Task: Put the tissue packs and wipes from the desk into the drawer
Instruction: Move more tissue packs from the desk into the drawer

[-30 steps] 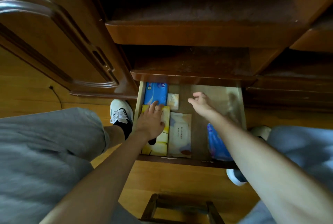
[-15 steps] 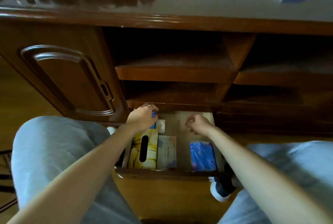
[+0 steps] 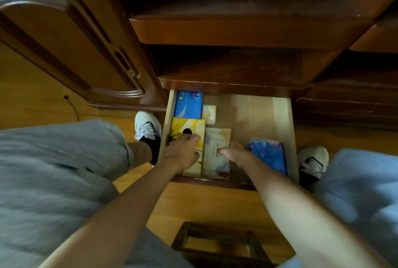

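1. Five items lie in the open drawer (image 3: 288,129): yellow box (image 3: 195,129) and blue pack (image 3: 189,105) along its left wall, small pack (image 3: 209,114), pale wipes (image 3: 216,149) in the middle, blue packet (image 3: 269,154) at right.
2. Left hand (image 3: 182,152) rests flat and spread on the yellow box, gripping nothing.
3. Right hand (image 3: 233,152), fingers loosely curled, touches the wipes' edge; no grasp evident.
4. The table top is out of view; what remains there cannot be judged.

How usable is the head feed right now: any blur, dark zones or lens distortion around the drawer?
Head view: the drawer interior is evenly lit, and the yellow tissue box and blue pack read clearly; the shelves above sink into near-black shadow; the grey trouser legs at both edges are smeared; the wide-angle lens bows the cabinet door and stretches both forearms.
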